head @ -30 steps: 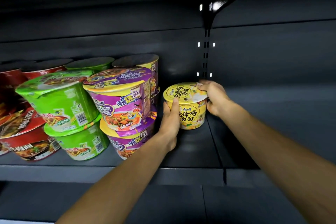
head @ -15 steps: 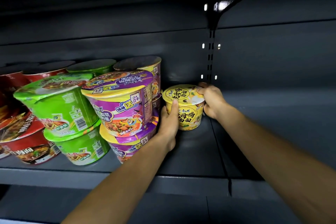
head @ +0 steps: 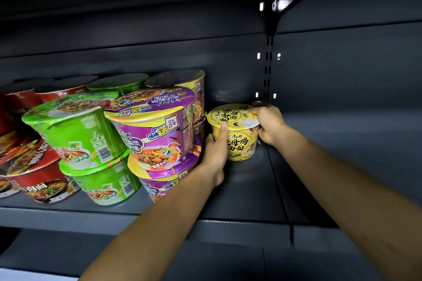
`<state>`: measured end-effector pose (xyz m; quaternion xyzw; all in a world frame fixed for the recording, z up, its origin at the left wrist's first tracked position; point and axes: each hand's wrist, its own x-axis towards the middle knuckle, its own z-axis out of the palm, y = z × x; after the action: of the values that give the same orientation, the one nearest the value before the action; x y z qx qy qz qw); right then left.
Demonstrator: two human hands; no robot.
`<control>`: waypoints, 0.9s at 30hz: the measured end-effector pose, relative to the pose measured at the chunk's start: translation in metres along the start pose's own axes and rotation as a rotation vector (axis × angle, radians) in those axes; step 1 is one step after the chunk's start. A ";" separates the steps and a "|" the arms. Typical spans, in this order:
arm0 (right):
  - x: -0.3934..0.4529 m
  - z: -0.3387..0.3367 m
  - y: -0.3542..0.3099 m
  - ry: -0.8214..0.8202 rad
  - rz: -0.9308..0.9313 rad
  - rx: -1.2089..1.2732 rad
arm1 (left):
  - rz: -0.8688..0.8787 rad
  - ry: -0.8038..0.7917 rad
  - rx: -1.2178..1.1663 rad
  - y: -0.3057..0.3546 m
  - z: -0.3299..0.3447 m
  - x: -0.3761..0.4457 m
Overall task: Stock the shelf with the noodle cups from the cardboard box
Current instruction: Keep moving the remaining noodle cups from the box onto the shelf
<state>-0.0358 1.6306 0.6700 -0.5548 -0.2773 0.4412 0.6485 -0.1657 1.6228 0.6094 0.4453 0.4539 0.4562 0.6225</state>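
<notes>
Dark grey metal shelf (head: 239,191), largest of all, carrying stacked purple noodle bowls (head: 157,130), green noodle bowls (head: 80,134) and red noodle bowls (head: 29,166). Small yellow paper noodle cup (head: 237,134) upright on shelf, just beside purple stack. Left hand (head: 214,153) curled round cup's side; right hand (head: 267,125) gripping its rim.

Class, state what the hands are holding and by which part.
Both hands hold the yellow noodle cup: left hand on its side wall, right hand at its rim.
</notes>
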 end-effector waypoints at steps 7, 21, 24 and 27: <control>-0.013 0.000 -0.003 0.032 0.016 0.003 | -0.038 0.054 0.040 0.003 0.004 -0.009; -0.075 -0.013 0.021 0.353 0.031 -0.189 | -0.141 -0.146 0.364 0.023 -0.009 -0.114; -0.109 -0.009 0.025 0.273 0.060 -0.128 | -0.159 -0.232 0.381 0.038 -0.030 -0.141; -0.149 0.001 0.025 0.195 0.082 -0.123 | -0.141 -0.229 0.415 0.049 -0.054 -0.166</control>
<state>-0.1116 1.4999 0.6655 -0.6448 -0.2166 0.3935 0.6184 -0.2551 1.4783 0.6726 0.5798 0.4943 0.2552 0.5953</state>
